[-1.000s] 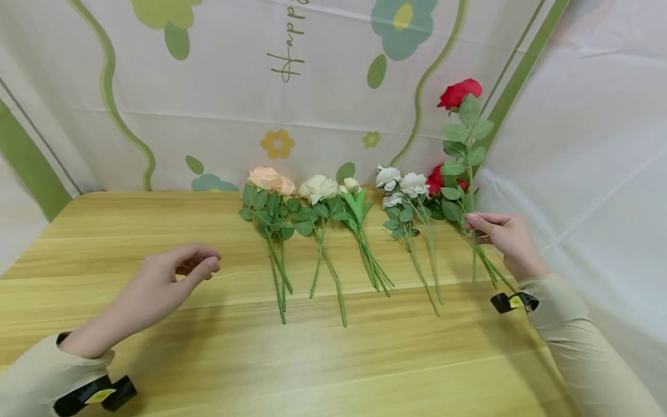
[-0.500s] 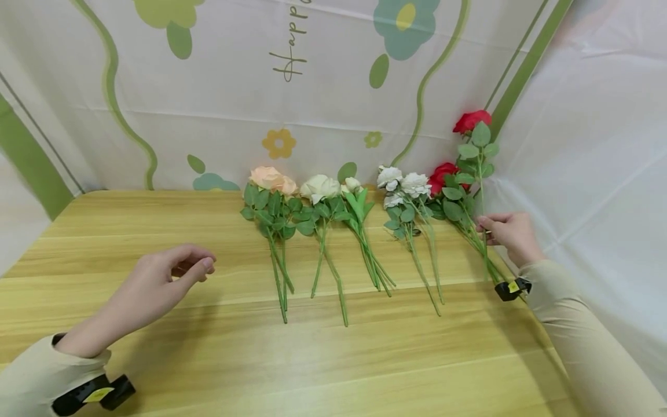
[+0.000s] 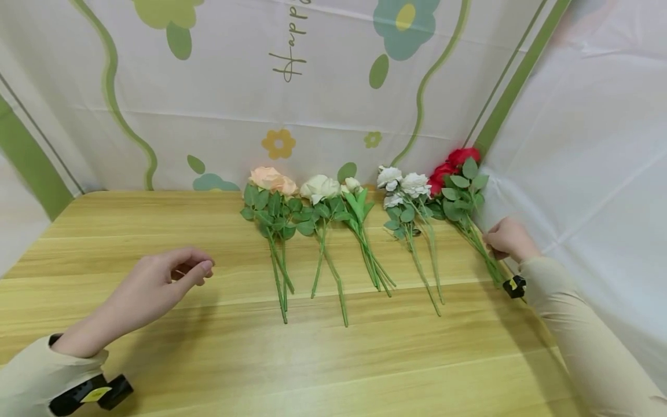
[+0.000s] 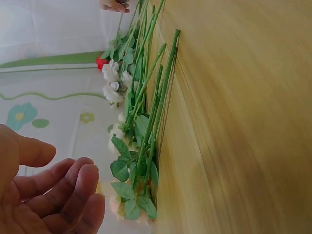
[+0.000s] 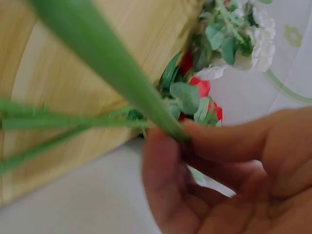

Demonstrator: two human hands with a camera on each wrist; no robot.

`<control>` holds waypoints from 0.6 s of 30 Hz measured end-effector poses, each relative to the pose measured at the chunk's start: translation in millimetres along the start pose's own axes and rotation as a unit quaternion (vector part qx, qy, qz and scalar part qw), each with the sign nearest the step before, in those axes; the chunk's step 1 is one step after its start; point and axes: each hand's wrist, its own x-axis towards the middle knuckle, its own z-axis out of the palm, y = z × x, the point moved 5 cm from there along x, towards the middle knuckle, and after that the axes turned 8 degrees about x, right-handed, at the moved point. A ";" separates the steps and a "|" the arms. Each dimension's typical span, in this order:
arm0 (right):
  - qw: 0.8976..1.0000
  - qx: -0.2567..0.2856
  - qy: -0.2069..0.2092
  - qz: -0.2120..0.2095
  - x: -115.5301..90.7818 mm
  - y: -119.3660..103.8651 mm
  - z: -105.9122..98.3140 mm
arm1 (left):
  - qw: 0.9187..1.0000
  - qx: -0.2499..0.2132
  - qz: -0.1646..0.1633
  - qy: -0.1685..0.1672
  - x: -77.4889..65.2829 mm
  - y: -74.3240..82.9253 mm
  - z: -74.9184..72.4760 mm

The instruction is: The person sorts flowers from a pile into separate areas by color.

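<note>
At the table's right edge my right hand (image 3: 510, 238) pinches the green stem (image 5: 114, 61) of a red rose between thumb and fingers. Its bloom (image 3: 464, 155) lies among the other red roses (image 3: 442, 176) in the far right corner, so I cannot tell all the stems apart. My left hand (image 3: 156, 284) hovers over the left part of the table with loosely curled fingers, holding nothing. Nearest to it lie the peach roses (image 3: 268, 178), which also show past the fingers in the left wrist view.
On the wooden table (image 3: 292, 370), cream roses (image 3: 319, 188), a white tulip-like bunch (image 3: 356, 202) and white flowers (image 3: 415, 184) lie in a row, stems toward me. A printed cloth (image 3: 219, 87) hangs behind, and a white sheet (image 3: 589, 174) borders the right side.
My right hand has lowered the red rose from upright onto the other red roses, moving slightly right. The left hand has drifted slightly left; the other flowers stay put.
</note>
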 end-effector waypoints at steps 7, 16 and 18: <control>0.997 -0.018 -0.062 0.044 4.9 3.5 4.6 | 1.000 -0.001 0.001 -0.013 0.7 -1.4 2.6; 0.995 -0.012 -0.077 0.059 4.6 4.4 9.1 | 1.000 -0.001 -0.008 -0.027 1.0 -2.2 4.4; 0.996 -0.014 -0.074 0.055 3.1 2.0 9.0 | 1.000 -0.001 -0.008 -0.028 1.1 -2.2 4.3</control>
